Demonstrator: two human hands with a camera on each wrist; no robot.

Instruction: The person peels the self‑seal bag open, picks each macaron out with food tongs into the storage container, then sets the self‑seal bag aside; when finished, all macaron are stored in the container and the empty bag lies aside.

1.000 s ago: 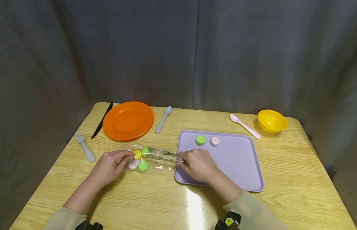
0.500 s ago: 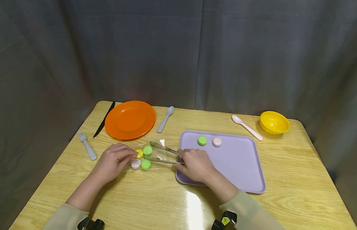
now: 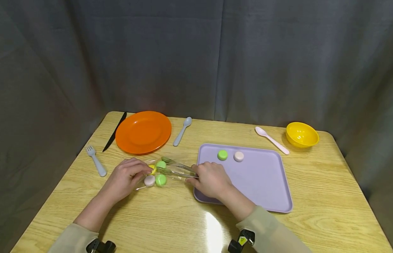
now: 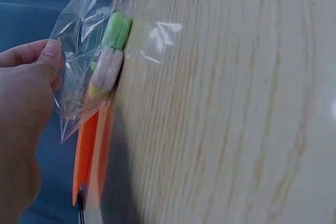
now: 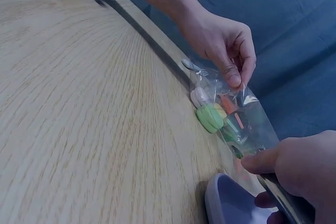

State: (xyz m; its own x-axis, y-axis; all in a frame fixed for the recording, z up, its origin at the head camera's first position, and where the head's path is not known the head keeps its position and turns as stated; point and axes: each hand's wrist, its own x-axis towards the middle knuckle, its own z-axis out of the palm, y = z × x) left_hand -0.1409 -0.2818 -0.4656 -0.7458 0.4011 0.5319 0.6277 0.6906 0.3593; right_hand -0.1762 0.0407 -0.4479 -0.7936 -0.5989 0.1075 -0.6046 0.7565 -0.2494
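Between thumb and finger of the left hand (image 3: 122, 177) I see the bag (image 4: 79, 56) pinched, macarons (image 3: 160, 180) alongside. The right hand (image 3: 213, 180) curls round the tongs (image 3: 178, 174), tray (image 3: 256, 179) beneath it.

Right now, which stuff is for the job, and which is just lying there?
For the job:
- tongs, held in the right grip
- bag, pinched by the left grip
- macarons
- tray, probably, since two macarons sit on it

Just lying there, it seems:
- plate
- knife
- fork
- grey spoon
- pink spoon
- bowl
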